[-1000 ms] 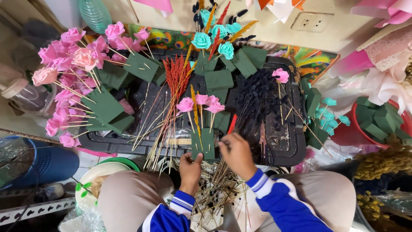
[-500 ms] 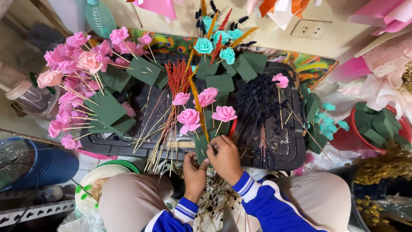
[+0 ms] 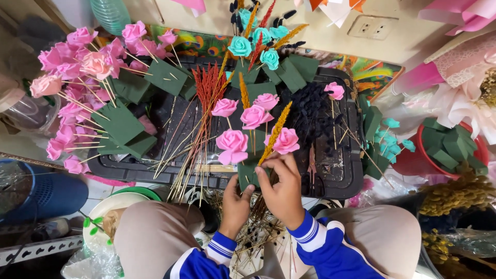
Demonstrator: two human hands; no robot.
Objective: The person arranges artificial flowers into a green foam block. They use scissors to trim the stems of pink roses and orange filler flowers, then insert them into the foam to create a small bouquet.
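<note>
Left hand (image 3: 236,200): fingers curled, gripping the lower edge of a green foam block (image 3: 248,173) from below. Right hand (image 3: 281,188): fingers pinched together on an orange-yellow dried stem (image 3: 275,135) at its lower end, beside the block's right edge; the stem rises up and to the right between the flowers. Both wrists show blue cuffs with white stripes. Foam block: held just over the near edge of a black tray (image 3: 338,173), carrying five pink foam roses (image 3: 232,143) on thin sticks, set close together above the hands. Tray: dark, rectangular, lying across the middle of the view. On its left half, a bundle of red dried grass stems (image 3: 206,98) with pale stalks fanning toward the near-left corner. On its right half, a dark, nearly black dried sprig cluster (image 3: 312,111) and a single pink rose on a stick (image 3: 336,91). Along the far edge, teal foam roses (image 3: 240,46) in green foam pieces, with orange, red and dark sprigs among them. Off the left edge, many pink foam roses on sticks (image 3: 77,67) stuck in green foam blocks (image 3: 121,124). Off the right edge, small teal flowers (image 3: 395,135) and a red basin (image 3: 413,160) of green foam pieces. Near-left: a blue tub (image 3: 49,194). Below the hands, loose sticks (image 3: 253,243) between the person's beige-clad knees.
</note>
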